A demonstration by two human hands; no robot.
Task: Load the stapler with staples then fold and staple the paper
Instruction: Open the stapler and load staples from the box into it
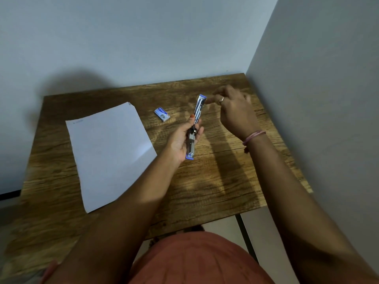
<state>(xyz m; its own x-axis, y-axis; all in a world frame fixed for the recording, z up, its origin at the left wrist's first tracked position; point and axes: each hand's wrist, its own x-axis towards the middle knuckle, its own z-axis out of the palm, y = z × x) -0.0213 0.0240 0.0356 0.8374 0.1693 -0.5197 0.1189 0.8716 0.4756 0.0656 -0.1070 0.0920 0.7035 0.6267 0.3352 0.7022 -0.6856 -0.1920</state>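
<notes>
My left hand (180, 140) grips a blue and silver stapler (195, 124) that is swung wide open, its top arm pointing up and away from me. My right hand (233, 108) hovers just right of the stapler's upper tip. It is blurred, its fingers are loosely curled toward that tip, and I cannot make out anything between them. A small blue staple box (162, 114) lies on the wooden table (215, 181) left of the stapler. A white sheet of paper (108, 152) lies flat on the table's left half.
The table stands in a corner, with a wall behind it and another wall close along its right side. My lap in orange cloth is below the table's near edge.
</notes>
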